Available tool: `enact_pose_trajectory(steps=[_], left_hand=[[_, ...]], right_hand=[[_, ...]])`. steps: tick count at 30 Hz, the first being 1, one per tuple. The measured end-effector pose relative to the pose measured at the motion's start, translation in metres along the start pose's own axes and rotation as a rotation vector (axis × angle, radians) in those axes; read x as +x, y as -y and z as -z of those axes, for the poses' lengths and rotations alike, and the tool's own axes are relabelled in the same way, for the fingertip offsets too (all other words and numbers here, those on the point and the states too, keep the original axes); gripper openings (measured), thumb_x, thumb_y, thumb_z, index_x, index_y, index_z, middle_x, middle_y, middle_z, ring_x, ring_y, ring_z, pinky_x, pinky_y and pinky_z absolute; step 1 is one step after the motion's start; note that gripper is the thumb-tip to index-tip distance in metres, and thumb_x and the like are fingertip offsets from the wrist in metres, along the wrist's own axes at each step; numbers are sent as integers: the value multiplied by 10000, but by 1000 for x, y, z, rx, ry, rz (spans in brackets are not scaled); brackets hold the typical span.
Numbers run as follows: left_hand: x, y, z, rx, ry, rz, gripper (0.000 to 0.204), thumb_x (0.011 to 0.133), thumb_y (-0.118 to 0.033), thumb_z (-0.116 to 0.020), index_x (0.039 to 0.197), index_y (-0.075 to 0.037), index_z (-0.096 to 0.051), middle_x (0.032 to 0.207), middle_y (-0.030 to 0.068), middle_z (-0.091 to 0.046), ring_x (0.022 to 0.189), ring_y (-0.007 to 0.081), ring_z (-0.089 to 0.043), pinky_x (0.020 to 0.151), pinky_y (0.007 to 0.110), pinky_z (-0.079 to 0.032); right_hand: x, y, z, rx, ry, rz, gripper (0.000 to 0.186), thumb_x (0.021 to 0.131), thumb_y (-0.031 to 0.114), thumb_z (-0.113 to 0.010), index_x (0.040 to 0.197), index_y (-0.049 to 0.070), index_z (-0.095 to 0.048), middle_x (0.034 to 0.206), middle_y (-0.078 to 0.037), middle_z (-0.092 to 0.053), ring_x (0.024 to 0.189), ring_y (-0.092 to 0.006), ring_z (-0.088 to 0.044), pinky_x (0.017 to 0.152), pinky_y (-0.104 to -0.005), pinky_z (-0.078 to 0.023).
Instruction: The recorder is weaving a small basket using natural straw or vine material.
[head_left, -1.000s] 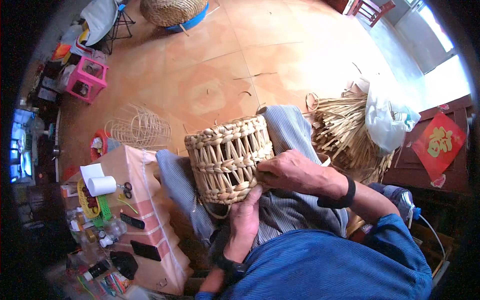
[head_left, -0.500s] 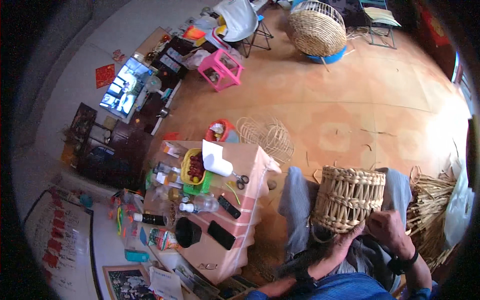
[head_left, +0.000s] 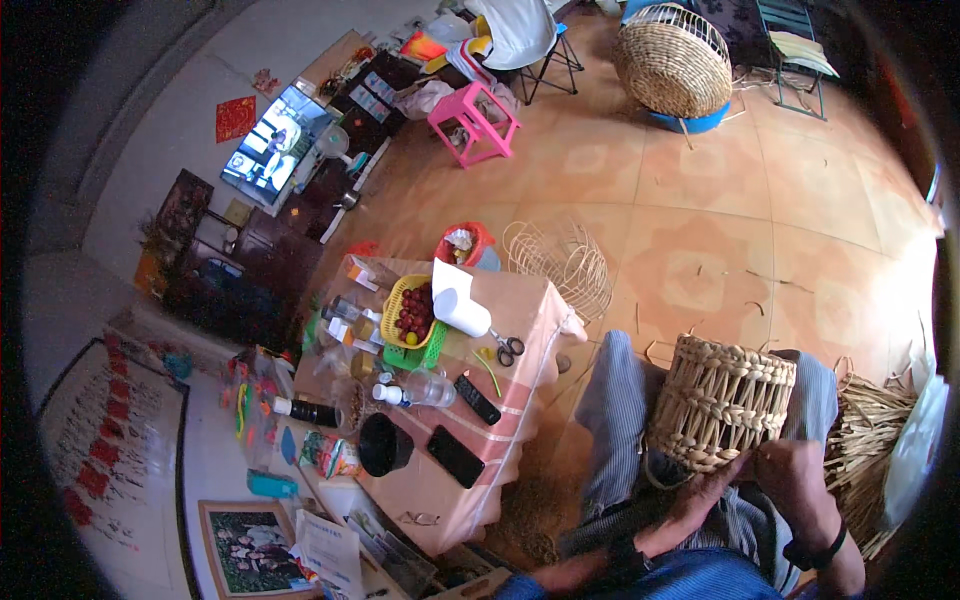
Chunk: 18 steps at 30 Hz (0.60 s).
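Note:
A round woven straw basket [head_left: 722,403] with braided bands and open lattice sides rests on my lap between my knees, tilted. My left hand [head_left: 712,482] comes up to its near lower rim and grips there; part of its fingers is hidden behind the rim and my other hand. Close beside it, my right hand [head_left: 792,476] is closed at the basket's near right edge, knuckles up. Whatever is pinched in those fingers cannot be made out.
To my right lies a heap of dry straw strips [head_left: 868,440] beside a plastic bag [head_left: 915,450]. On my left a cloth-covered table [head_left: 520,370] carries scissors [head_left: 510,350], a phone [head_left: 455,456] and a fruit basket [head_left: 398,335]. A larger woven basket [head_left: 672,65] stands farther off.
The whole view has shifted, so most things sit farther right in the picture. Both hands stay at the basket's near rim, with the right hand turned slightly.

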<state>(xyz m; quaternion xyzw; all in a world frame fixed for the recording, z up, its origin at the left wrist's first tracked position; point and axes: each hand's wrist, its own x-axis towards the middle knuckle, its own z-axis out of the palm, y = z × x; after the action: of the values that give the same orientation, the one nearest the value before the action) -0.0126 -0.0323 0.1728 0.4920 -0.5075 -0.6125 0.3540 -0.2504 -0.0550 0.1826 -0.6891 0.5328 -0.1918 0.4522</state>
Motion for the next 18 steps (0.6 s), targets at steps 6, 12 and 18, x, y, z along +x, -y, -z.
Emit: enact_pose_trajectory(steps=[6, 12, 18], left_hand=[[-2, 8, 0, 210, 94, 91, 540, 1171, -360, -548, 1627, -75, -513, 1671, 103, -530, 1498, 250, -514, 1268, 377, -390], [8, 165, -38, -271, 106, -81, 485, 1182, -285, -539, 1608, -53, -531, 1638, 128, -552, 1435, 233, -561, 1200, 351, -459], [-5, -6, -7, 88, -125, 18, 457, 1175, -273, -576, 1555, -20, -577, 1551, 130, -612, 1323, 221, -643, 1098, 337, -533]], right_hand=[[17, 4, 8, -64, -34, 43, 86, 879, 52, -781, 862, -32, -776, 720, -146, -744, 548, -264, -699, 528, -366, -536], [11, 8, -22, -488, -286, 197, 158, 889, 107, -745, 808, 0, -663, 806, -165, -653, 701, -375, -667, 612, -457, -542], [5, 43, 3, 87, -44, 15, 152, 851, 60, -817, 875, -10, -685, 837, -156, -687, 738, -305, -651, 661, -412, -524]])
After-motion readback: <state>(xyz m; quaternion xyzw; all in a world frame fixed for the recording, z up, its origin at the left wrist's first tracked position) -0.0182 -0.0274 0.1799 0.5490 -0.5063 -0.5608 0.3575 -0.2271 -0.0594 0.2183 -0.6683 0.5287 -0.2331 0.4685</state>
